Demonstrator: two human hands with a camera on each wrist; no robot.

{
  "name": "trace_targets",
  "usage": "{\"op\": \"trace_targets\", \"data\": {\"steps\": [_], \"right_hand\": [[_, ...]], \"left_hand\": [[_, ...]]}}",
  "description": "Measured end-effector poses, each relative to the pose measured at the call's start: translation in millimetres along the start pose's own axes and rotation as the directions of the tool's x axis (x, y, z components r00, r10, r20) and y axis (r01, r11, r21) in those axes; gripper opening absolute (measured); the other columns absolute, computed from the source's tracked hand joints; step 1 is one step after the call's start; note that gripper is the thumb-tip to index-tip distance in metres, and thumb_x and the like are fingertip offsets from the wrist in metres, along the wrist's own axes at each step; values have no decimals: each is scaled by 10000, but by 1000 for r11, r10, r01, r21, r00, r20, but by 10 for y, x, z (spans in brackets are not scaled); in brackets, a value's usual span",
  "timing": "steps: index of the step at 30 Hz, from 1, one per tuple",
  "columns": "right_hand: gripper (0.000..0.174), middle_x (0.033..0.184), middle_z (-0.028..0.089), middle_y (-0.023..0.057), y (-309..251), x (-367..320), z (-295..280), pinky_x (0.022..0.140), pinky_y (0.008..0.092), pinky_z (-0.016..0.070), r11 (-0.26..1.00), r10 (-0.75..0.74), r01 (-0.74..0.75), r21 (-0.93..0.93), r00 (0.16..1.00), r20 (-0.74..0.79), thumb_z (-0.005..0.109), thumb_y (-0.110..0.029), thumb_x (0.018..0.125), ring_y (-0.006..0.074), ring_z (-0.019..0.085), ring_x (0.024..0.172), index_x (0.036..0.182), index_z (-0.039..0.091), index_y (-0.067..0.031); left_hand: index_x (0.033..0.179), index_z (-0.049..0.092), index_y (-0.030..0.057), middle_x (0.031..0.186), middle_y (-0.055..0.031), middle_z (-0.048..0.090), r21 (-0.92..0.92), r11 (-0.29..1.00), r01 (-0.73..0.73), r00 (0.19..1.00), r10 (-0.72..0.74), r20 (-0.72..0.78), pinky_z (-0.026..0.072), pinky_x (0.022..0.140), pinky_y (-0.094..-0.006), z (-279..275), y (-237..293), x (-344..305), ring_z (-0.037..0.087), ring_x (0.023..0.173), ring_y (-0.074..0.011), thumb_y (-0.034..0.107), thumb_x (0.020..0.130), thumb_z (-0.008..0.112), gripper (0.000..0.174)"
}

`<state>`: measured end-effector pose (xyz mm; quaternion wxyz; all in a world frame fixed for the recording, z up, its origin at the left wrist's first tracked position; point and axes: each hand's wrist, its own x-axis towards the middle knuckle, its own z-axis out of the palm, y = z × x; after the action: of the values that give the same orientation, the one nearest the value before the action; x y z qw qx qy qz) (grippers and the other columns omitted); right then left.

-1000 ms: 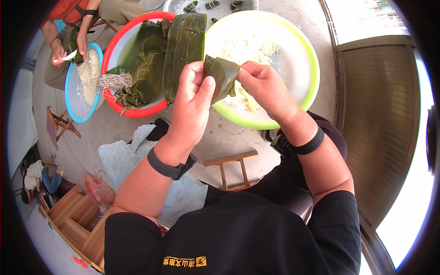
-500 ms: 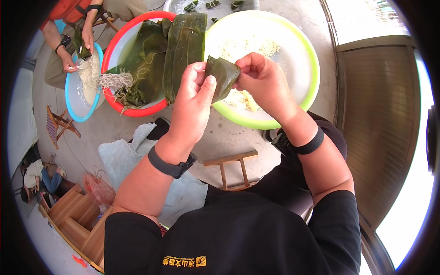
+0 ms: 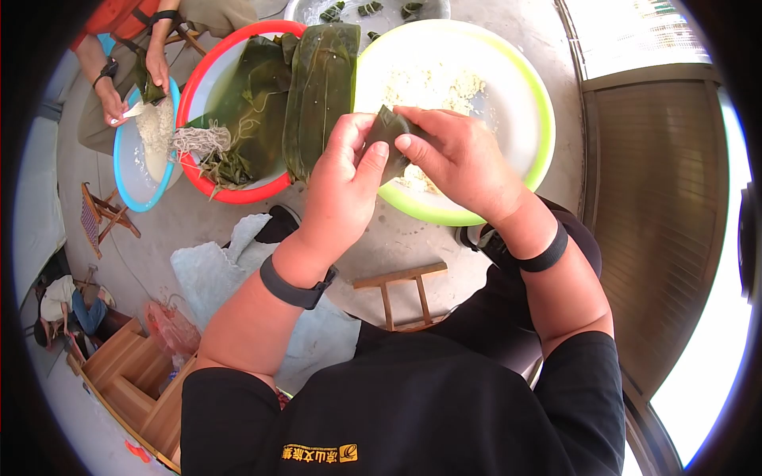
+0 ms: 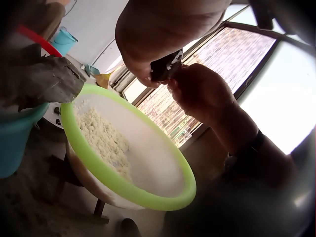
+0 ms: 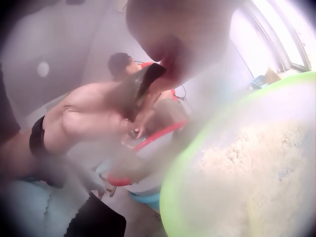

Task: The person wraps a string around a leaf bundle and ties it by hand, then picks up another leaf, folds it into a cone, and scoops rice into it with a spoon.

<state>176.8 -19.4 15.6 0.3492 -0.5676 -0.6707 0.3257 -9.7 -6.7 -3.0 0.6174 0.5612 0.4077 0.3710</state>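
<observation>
A folded dark green leaf packet (image 3: 386, 131) is held between both hands above the near edge of the green-rimmed basin (image 3: 542, 119). My left hand (image 3: 343, 178) grips its left side, thumb on the near face. My right hand (image 3: 468, 163) holds the right side, with fingers over the top and the thumb against the front. In the left wrist view the packet (image 4: 167, 66) shows dark between the two hands. The right wrist view is hazy; the packet (image 5: 140, 86) appears there beside the left hand (image 5: 89, 111). Pale grains (image 3: 452, 87) lie in the basin.
Long leaves (image 3: 321, 95) lie across the red-rimmed basin (image 3: 186, 95), with string (image 3: 202, 140) at its left edge. Another person's hands (image 3: 115, 107) work over a blue basin (image 3: 119, 170). Small wrapped bundles (image 3: 369, 9) sit in a metal basin. A wooden stool (image 3: 401, 275) stands below.
My right hand has moved from pinching the packet's right corner to wrapping over its top and front. The packet is now mostly covered by the hands, and the left hand has shifted slightly right.
</observation>
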Motion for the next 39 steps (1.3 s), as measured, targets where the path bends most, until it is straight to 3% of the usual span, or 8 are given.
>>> {"op": "trace_targets", "data": {"steps": [8,14,17,20,23,30,36,39], "right_hand": [[309,857,693,177,28,-33,66,694,444,535,999,15,-15,-37,1000,6,685,-329,935,381,673,788,1032,696,-36],[359,841,688,177,76,-35,109,671,449,529,1000,13,-12,24,1000,-16,664,-393,942,389,668,769,986,687,-37],[393,801,681,182,90,-31,129,654,446,526,996,56,-57,61,998,18,663,-418,940,392,663,745,960,685,-27],[400,751,669,187,100,-10,153,632,433,521,990,111,-114,81,993,40,659,-412,947,385,660,711,931,685,-13],[388,717,653,185,47,2,165,611,410,514,972,182,-183,150,983,22,648,-382,961,354,655,666,909,680,1],[391,689,656,124,84,9,217,589,334,506,892,295,-270,362,955,-15,619,-349,997,186,631,613,905,659,29],[345,687,656,98,34,9,230,579,304,499,861,373,-362,357,927,40,591,-299,1012,138,624,615,911,653,25],[322,686,647,80,10,24,245,567,293,488,859,406,-398,323,913,46,580,-280,1018,120,606,606,915,650,18]], "left_hand": [[1270,524,37,1171,-153,615,367,919,-145,989,137,47,523,881,-352,-4,-64,-31,651,1013,-257,30,982,594,297],[1257,530,42,1168,-148,607,216,971,-98,994,86,64,523,890,-358,-13,-58,-16,648,1030,-283,14,964,607,305],[1244,524,41,1164,-138,603,225,965,-131,986,103,134,525,874,-342,-33,-48,-7,653,1015,-271,3,964,600,293],[1300,486,2,1174,-70,567,384,893,-234,970,187,155,483,905,-274,-2,21,-58,568,1025,-97,41,1031,543,278],[1324,457,10,1210,-79,557,57,997,-61,998,59,33,474,929,-285,48,8,-73,559,1039,-104,39,1020,562,323],[1386,442,13,1274,-75,539,-272,897,348,934,-305,186,492,977,-328,7,134,-71,556,1093,-113,302,1081,498,424],[1354,479,3,1221,-61,563,-228,921,315,948,-292,129,518,972,-338,-8,63,-82,580,1051,-115,288,1069,528,406],[1266,547,-22,1052,-60,631,-234,929,286,958,-274,81,505,772,-256,-42,-12,-63,581,853,-89,241,1032,602,357]]}}
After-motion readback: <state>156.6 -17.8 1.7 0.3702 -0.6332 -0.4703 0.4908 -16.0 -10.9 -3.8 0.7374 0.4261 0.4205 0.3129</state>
